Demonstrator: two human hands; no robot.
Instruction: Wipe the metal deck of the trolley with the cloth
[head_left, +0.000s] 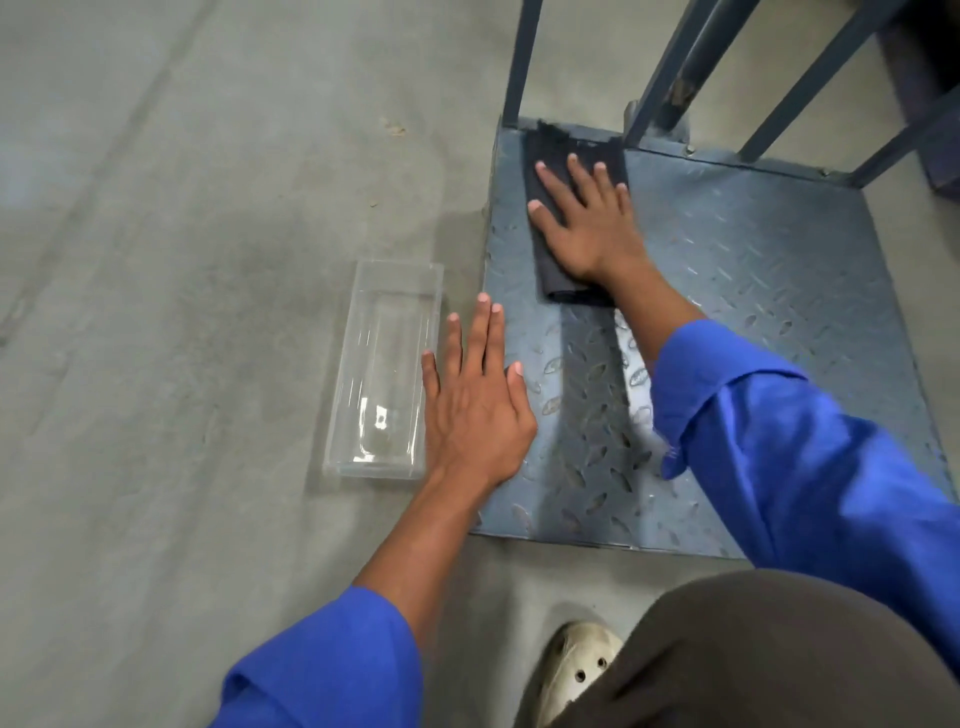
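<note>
Cloth (563, 283), dark, folded, lies at 11 o'clock on the tread-plate deck (753, 291), by the uprights (519, 62). Looks soft, light, prob. bunches w/o flat pressure. R hand (592, 228) presses it, fingers straight, spread. L hand (472, 410) flat, straight-fingered, at deck's 8 o'clock edge.

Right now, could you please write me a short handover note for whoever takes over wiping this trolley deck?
Right hand: open, pressing flat on the dark cloth.
Left hand: open, fingers straight, holding nothing, at the deck's left edge.
Cloth: folded, on the deck at its far left corner, by the uprights.
Clear plastic tray: on the floor, left of the deck.
Done: cannot tell which areas are already wiped.
Left: probably the middle, right and near parts of the deck.
</note>
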